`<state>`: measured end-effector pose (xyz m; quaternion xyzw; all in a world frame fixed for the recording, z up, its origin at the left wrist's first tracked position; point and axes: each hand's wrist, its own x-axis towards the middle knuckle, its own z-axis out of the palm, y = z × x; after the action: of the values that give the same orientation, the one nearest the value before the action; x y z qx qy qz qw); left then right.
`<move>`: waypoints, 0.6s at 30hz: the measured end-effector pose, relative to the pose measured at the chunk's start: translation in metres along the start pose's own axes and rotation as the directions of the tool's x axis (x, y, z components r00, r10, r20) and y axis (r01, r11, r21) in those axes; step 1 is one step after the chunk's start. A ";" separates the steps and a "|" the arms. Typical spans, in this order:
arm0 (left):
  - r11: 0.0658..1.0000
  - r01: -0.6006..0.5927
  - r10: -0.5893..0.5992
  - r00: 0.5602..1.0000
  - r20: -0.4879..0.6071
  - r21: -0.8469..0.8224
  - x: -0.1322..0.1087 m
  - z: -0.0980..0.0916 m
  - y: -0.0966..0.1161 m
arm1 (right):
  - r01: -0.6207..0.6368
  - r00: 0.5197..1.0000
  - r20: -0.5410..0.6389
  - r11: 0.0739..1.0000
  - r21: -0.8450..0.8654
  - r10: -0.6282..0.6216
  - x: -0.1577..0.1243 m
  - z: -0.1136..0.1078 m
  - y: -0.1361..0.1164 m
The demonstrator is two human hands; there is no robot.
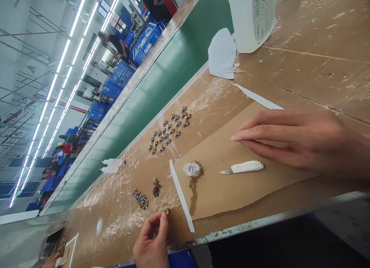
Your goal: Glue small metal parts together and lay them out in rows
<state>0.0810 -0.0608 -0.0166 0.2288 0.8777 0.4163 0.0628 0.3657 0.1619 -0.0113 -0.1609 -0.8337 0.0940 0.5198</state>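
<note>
bright ceiling strip lights [62,60], tilted wide-angle distortion

The left hand [152,243] is held low, thumb and forefinger pinched together; the right hand [303,143] is stretched out, fingers kept straight and close together

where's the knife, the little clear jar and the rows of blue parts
knife [245,167], head view, on its white wrapped handle
clear jar [192,169], head view, on its top
rows of blue parts [169,130], head view, middle of the group
</note>
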 end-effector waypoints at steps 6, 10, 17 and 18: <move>1.000 0.026 -0.026 1.000 0.009 0.010 0.000 0.000 0.006 | 0.013 1.000 -0.006 1.000 -0.004 -0.013 -0.002 0.000 0.001; 0.999 0.037 -0.037 0.999 0.025 0.019 -0.001 0.000 0.007 | -0.002 1.000 0.012 1.000 -0.006 0.002 -0.004 -0.001 0.002; 0.999 0.004 -0.005 0.999 0.045 0.035 0.001 0.000 0.007 | 0.009 1.000 0.014 1.000 -0.027 -0.009 -0.004 0.001 0.002; 1.000 0.001 -0.002 0.999 0.053 0.028 0.001 0.001 0.008 | 0.010 1.000 0.013 0.999 -0.032 -0.009 -0.004 0.000 0.002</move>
<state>0.0833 -0.0552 -0.0105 0.2400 0.8816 0.3978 0.0834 0.3674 0.1623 -0.0153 -0.1646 -0.8391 0.0792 0.5124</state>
